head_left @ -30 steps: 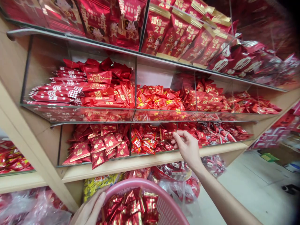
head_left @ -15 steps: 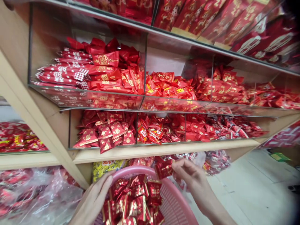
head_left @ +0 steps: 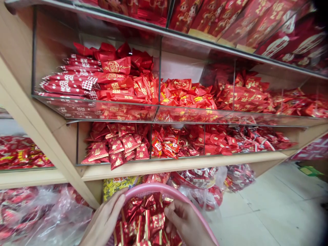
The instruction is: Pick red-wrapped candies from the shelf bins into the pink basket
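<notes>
Loosely, glossy packets (head_left: 156,222) fill our round pink basket (head_left: 159,187).
Left hand (head_left: 104,220), fingers together, holds it; right hand (head_left: 183,220) curls inside, grip unclear.

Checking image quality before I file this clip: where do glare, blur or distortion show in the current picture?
Head view: bright glints on the foil packets in the pink basket; head view: reflections in the clear shelf front; head view: floor smeared toward the right edge, upper right corner black.
</notes>
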A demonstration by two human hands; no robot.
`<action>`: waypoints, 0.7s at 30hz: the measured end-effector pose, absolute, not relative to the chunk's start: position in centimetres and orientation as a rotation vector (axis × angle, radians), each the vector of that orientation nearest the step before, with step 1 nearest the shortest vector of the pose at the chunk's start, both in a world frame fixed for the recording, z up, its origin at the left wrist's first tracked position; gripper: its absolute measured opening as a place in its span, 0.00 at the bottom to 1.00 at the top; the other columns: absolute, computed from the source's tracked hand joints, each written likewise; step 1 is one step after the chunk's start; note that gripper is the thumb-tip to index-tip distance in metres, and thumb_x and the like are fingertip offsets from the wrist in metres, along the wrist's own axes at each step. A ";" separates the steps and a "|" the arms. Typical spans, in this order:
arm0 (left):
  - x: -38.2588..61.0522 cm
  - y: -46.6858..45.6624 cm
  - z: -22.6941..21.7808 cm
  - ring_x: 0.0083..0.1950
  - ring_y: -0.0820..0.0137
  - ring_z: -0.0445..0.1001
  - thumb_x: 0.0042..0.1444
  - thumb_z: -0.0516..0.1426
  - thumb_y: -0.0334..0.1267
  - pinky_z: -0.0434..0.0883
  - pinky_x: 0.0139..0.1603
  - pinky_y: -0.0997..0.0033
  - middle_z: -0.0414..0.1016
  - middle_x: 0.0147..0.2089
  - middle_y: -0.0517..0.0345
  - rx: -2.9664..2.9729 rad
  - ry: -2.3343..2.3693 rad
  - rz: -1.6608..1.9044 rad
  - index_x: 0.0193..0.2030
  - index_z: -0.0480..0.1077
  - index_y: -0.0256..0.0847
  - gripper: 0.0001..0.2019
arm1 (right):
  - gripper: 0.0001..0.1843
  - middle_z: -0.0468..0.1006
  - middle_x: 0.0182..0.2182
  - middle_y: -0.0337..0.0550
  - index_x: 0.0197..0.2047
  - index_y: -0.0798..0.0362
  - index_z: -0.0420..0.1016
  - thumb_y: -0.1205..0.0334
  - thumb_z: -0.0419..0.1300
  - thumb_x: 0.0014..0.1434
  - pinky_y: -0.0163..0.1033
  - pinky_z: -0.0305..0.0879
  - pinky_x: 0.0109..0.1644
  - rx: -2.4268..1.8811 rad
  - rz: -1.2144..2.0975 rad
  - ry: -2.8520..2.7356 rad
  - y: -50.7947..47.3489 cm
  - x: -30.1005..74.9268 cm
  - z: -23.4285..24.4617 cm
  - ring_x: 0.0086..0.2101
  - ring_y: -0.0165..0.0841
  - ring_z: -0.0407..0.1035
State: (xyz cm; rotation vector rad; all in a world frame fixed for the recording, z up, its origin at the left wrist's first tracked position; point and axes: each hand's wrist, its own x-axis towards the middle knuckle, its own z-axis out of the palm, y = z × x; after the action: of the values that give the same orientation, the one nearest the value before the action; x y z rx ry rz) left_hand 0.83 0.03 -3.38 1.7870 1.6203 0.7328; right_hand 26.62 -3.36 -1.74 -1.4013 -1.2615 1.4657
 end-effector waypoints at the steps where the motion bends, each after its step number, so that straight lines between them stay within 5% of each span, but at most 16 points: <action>1: 0.9 0.1 -3.5 0.64 0.64 0.61 0.63 0.42 0.53 0.55 0.66 0.57 0.67 0.61 0.60 1.793 1.623 0.736 0.61 0.63 0.47 0.25 | 0.26 0.73 0.16 0.38 0.26 0.53 0.62 0.35 0.57 0.52 0.32 0.56 0.21 -1.414 1.518 -1.238 -3.4 26.6 -2.2 0.15 0.27 0.62; 21: 0.4 0.3 -4.4 0.61 0.68 0.65 0.62 0.44 0.46 0.61 0.62 0.65 0.67 0.61 0.61 1.905 1.619 0.751 0.60 0.64 0.45 0.22 | 0.32 0.67 0.08 0.34 0.25 0.51 0.57 0.28 0.59 0.39 0.28 0.45 0.11 -1.418 1.561 -0.898 -1.9 25.8 -4.8 0.08 0.23 0.54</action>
State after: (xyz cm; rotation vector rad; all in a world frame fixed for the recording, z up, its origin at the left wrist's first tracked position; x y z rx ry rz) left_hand 0.41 0.25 -4.44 1.9047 1.6194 0.7514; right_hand 25.85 -1.88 -4.81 -1.4181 -0.8981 1.5614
